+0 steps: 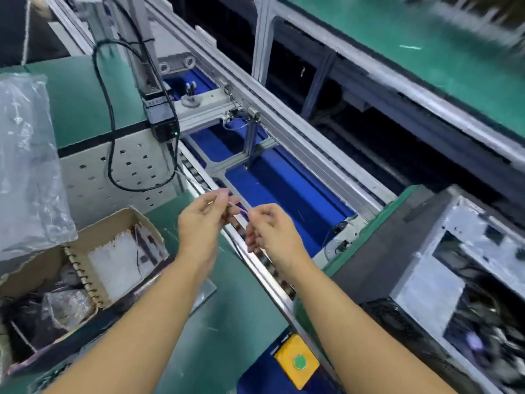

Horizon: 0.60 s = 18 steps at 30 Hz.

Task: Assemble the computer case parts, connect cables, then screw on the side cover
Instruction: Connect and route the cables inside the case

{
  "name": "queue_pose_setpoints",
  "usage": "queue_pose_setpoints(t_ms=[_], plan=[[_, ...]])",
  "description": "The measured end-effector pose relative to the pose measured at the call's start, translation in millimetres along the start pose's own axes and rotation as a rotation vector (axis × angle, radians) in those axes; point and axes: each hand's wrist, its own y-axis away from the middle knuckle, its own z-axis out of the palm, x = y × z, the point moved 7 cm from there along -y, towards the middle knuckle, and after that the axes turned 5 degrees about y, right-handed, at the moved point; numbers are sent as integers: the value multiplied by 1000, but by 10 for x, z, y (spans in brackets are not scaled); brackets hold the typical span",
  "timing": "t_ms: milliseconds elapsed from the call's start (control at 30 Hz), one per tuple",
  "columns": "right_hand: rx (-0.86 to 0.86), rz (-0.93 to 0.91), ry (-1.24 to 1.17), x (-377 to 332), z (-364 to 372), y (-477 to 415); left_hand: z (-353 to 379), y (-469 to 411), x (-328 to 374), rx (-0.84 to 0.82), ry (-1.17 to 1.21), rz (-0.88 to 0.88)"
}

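Observation:
My left hand [203,220] and my right hand [270,231] are raised together above the edge of the conveyor, each pinching one end of a thin pale cable [238,208] stretched between the fingertips. The open computer case [443,268] lies on its side at the right on a green pallet, its metal frame and dark cables inside showing. It is blurred and well apart from both hands.
A cardboard box [93,260] with bagged parts and cables sits at lower left, a clear plastic bag [25,166] behind it. The blue conveyor belt [284,191] runs diagonally between aluminium rails. A yellow box with a green button [298,361] sits at the near edge. A black cable [109,115] loops over the perforated panel.

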Motion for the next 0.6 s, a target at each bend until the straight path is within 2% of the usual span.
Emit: queue_pose_setpoints(t_ms=[100,200,433,500,600], plan=[[96,-93,-65,-212,-564,248,647,187,-115,-203,77,-94],[261,-198,-53,-408,-1242,566,1293,441,-232,-331,82,-124],[610,-284,5,-368,-2951,1612,2570,1193,-773,-410,70,-199],[736,-276,-69,-169,-3425,1994,2920,1514,-1101,-468,48,-275],[922,-241,-316,258,-3969,2520,3342,2010,-1662,-574,-11,-404]])
